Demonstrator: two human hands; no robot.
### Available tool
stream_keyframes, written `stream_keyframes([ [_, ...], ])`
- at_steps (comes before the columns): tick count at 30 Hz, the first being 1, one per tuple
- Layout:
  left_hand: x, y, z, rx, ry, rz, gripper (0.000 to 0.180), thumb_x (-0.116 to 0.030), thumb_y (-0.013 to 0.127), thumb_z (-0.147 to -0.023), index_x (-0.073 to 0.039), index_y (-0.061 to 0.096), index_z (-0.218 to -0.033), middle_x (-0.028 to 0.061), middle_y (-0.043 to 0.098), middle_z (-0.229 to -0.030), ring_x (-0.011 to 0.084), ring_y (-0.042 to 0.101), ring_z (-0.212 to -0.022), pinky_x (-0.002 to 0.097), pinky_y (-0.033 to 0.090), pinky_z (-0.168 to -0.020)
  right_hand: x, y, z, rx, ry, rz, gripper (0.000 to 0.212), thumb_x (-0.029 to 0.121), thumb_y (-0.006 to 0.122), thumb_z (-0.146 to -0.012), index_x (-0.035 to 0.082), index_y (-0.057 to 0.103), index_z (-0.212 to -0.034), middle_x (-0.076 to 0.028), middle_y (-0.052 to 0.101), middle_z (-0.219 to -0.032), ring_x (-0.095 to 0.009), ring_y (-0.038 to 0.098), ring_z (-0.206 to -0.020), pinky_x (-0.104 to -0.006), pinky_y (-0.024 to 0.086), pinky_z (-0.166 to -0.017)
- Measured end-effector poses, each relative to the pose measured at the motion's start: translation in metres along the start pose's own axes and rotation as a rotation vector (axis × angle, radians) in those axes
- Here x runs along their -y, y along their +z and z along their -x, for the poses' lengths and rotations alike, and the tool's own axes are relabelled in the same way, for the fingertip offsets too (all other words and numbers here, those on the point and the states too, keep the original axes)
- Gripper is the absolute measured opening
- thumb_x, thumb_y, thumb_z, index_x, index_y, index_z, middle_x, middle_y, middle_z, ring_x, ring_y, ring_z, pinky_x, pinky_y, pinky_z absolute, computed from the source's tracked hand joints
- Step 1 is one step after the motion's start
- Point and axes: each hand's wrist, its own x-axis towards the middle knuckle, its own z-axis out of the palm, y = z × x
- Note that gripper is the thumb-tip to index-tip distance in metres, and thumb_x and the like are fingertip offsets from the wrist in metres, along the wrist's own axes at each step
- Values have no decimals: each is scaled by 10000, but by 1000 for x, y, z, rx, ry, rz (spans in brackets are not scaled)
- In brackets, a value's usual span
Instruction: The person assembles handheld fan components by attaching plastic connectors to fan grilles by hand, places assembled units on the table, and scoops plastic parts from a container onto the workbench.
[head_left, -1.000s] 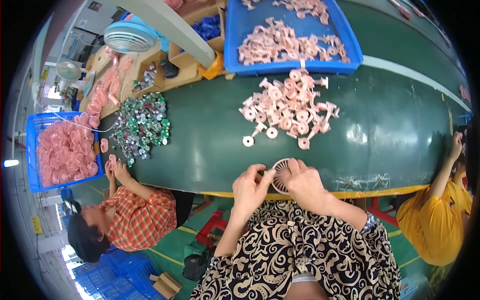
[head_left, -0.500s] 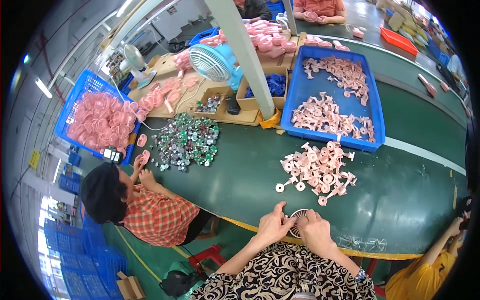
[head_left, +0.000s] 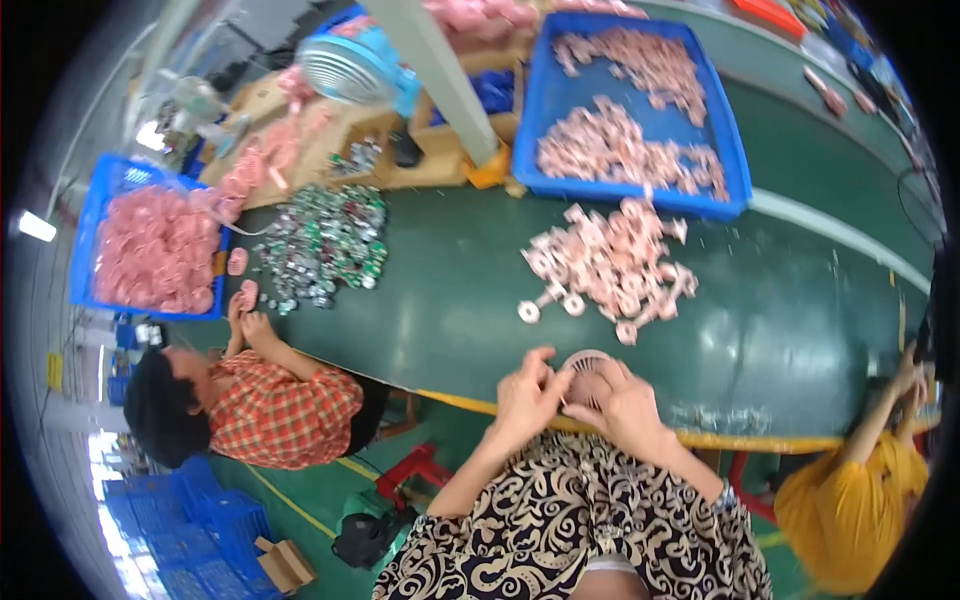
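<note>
Green worktable curved across the head view, a yellow strip along its near edge, w/ a factory floor below and blue crates stacked at lower left. At the near edge, centre, both of the wearer's hands met on one pink ribbed disc, a round slatted plastic part held flat-ish, face up, just over the table rim. Left hand pinched its left rim w/ thumb and fingertips closed on it; right hand cupped it from the right and below, fingers wrapped around the edge, so both were grasping the disc, none released. Disc sat between the two hands, touching both, approx. equally near each; being round it had no clear long axis. Straight ahead of the hands, further onto the table, lay a loose pile of pink parts, too many and too overlapped to count, a few strays at its near-left side. Beyond that, 1 blue tray held more pink parts. To the left: 1 heap of small silver-green metal pieces, 1 blue bin of pink discs, 1 small blue fan. People: 3 in view incl. the wearer; a co-worker in a red checked shirt at left w/ hands on the table, another in yellow at right.
</note>
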Motion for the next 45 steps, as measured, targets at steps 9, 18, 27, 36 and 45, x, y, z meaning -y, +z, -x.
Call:
stream_keyframes([
  [9, 24, -2, -21, -104, -11, 310, 315, -121, 631, -1035, 6, 584, -1319, 54, 713, -920, 100, 641, -846, 270, 506, -811, -24, -31, 32, -40, 152, 37, 562, 293, 877, -766, 12, 661, -1202, -123, 627, -1240, -329, 657, -1098, -420, 570, -892],
  [18, 27, 8, -28, -351, 289, -82, 205, -43, 708, -921, -34, 705, -1125, 53, 625, -727, 203, 556, -702, 332, 475, -645, -86, -105, 84, -573, 682, 545, 365, 161, 814, -850, 33, 676, -1162, -158, 660, -1185, -364, 685, -1021, -435, 575, -812],
  [27, 18, 8, -36, -416, 267, -146, 136, -53, 729, -900, -55, 736, -1036, 79, 628, -738, 234, 591, -675, 365, 494, -619, -76, -71, -3, -508, 343, 173, 258, 125, 851, -816, 30, 744, -1031, -110, 713, -997, -222, 672, -664, -344, 535, -596],
  [36, 19, 13, -31, -493, 289, -109, 92, -117, 756, -878, -109, 744, -969, 65, 660, -707, 243, 633, -644, 375, 514, -593, -125, -56, -42, -403, 341, 321, 194, 197, 791, -823, 72, 729, -958, -120, 667, -860, -351, 672, -724, -479, 512, -627],
  [45, 18, 7, -37, -499, 268, -166, 79, -127, 748, -873, -108, 738, -949, 45, 672, -679, 237, 636, -638, 382, 512, -572, -155, -53, -52, -632, 271, 120, 128, 30, 713, -903, 16, 726, -1030, -109, 622, -868, -213, 585, -615, -352, 491, -581],
])
